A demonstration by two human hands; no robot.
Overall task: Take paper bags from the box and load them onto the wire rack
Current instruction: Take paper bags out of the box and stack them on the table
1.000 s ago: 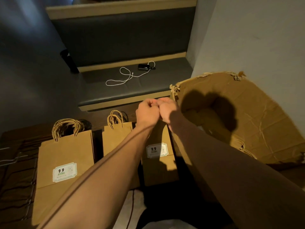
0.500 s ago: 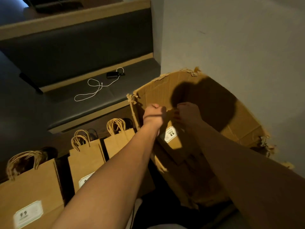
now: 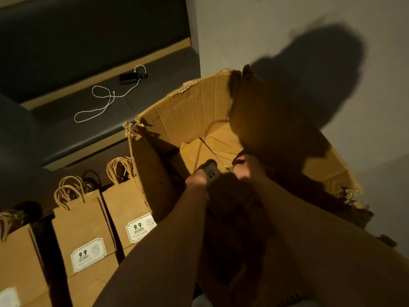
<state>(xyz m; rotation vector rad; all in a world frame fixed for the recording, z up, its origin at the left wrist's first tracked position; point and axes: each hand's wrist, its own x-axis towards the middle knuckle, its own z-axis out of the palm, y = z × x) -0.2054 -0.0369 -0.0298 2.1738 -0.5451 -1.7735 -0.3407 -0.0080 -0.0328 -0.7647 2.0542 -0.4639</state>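
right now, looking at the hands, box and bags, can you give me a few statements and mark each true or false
1. Both hands are down inside the cardboard box. True: the left hand and right hand are below its torn rim.
2. The paper bags stand to the right of the box. False: they stand in a row to its left.
3. A white cable lies on the dark bench. True.
4. The labels on the standing bags read 5.5. False: they read 9.9.
5. The box is full to the rim. False: its bare floor shows beyond the hands.
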